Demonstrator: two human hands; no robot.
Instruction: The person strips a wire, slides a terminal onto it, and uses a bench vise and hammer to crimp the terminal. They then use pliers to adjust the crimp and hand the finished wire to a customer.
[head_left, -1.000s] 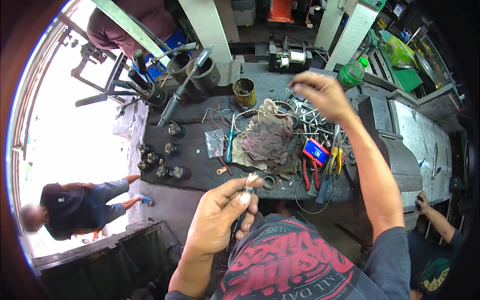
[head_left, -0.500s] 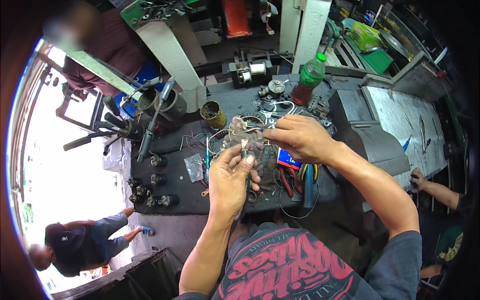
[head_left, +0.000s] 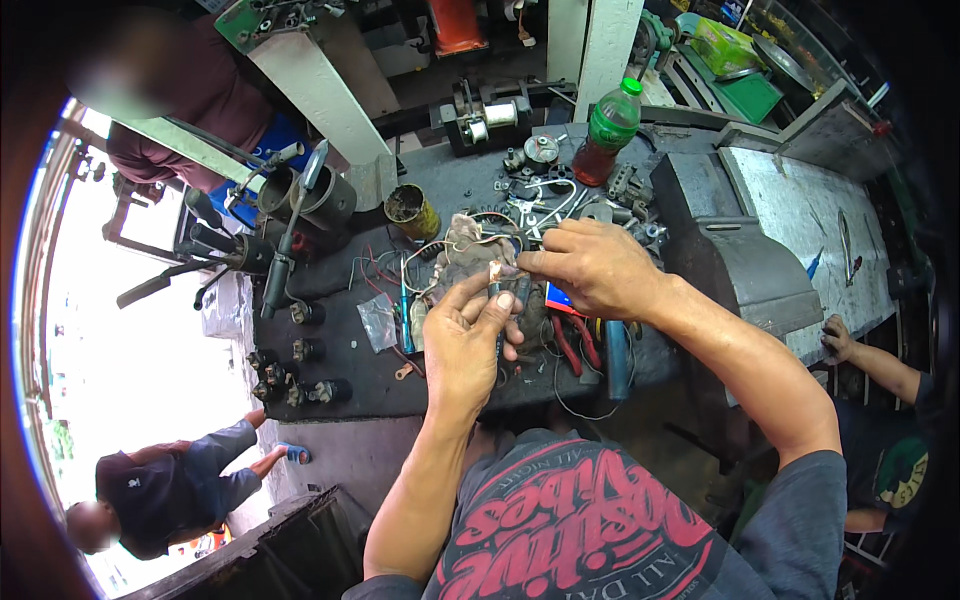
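Observation:
My left hand [head_left: 462, 355] is closed around a black cable [head_left: 497, 335] held upright, with frayed copper [head_left: 495, 271] bared at its top end. My right hand [head_left: 610, 280] has its fingers pinched right beside that copper end; what sits between them is hidden. Behind both hands lie a crumpled dirty rag [head_left: 468, 233] and loose wires. Red-handled pliers [head_left: 566, 345], a blue box [head_left: 560, 300] and a clear plastic bag [head_left: 376, 325] are close by on the dark bench [head_left: 330, 290].
A bottle of red liquid [head_left: 598, 155], a yellow can [head_left: 412, 215], black cylindrical parts [head_left: 310, 352] and tool holders [head_left: 325, 210] crowd the bench. A metal plate [head_left: 820, 240] is right. A co-worker's hand [head_left: 838, 340] rests there; two other people are at the left [head_left: 175, 490], [head_left: 190, 100].
My right hand came down from above the scattered tools to the cable's copper end and closed its fingers there. The head view shifted, and my left hand rose slightly with the cable.

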